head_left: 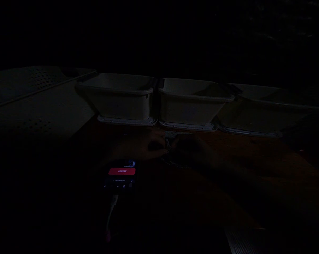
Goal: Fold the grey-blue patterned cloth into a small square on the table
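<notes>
The scene is very dark, so finger detail is faint. My left hand (145, 144) reaches in from the left, fingers closed in a pinch on a thin dark-and-light patterned cord (168, 144). Opposite it, my right hand (193, 146) has its fingertips bent together at the same cord. Below the hands the cord curves in a loop toward the right. Just behind the fingertips lies a small pale flat piece (176, 134), too dim to name. A phone (120, 178) with a lit screen and red button lies in front of my left hand.
Three pale plastic bins (123, 106) stand in a row behind the hands on the brown wooden table (244, 158). A larger basket with holes (55, 102) is at the left. From the phone a white cable (113, 204) runs toward me. The background is black.
</notes>
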The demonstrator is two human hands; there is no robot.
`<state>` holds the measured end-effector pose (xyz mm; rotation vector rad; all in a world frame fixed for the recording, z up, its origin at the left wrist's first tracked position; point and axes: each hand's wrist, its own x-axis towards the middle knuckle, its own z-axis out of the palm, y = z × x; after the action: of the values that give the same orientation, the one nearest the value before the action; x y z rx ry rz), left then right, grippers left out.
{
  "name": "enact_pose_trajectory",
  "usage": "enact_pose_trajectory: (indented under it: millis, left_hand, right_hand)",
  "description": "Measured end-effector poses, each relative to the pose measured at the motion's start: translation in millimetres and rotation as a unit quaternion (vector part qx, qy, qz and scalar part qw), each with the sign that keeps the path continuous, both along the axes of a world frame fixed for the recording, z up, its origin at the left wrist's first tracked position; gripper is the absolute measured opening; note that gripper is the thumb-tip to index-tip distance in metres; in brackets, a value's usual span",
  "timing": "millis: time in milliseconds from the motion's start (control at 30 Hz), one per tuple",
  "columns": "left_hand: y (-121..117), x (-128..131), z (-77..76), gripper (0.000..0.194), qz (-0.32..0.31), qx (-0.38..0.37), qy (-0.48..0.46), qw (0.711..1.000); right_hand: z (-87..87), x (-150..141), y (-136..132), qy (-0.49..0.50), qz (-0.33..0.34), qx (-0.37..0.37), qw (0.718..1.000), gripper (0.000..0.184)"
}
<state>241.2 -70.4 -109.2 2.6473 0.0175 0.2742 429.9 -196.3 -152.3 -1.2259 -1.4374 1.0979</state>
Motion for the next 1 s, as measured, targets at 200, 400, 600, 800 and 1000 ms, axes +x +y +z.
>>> enact_pose_trajectory:
  millis: [200,400,600,800,1000]
  left_hand:
    - [3,1,-3.2,0.017,0.0,0.001,0.013,1.0]
    - [1,1,-0.8,0.017,0.01,0.001,0.005,1.0]
    - [2,-1,-0.7,0.011,0.028,-0.016,0.01,0.999]
    - [6,-2,-0.4,0.019,0.035,-0.029,0.013,0.999]
    - [5,0,1.2,0.017,0.011,-0.042,0.038,0.998]
  right_hand:
    - [-1.3,-3,-1,-0.05,0.01,0.022,0.998,0.016]
    - [-5.9,-5,2,0.025,-0.069,0.019,0.997,0.02]
    - [-9.7,-4,5,0.088,-0.116,-0.008,0.989,0.029]
    - [-8.5,-2,9,0.157,-0.117,-0.023,0.98,0.039]
    - [-9.9,-1,10,0.165,-0.114,-0.016,0.98,0.037]
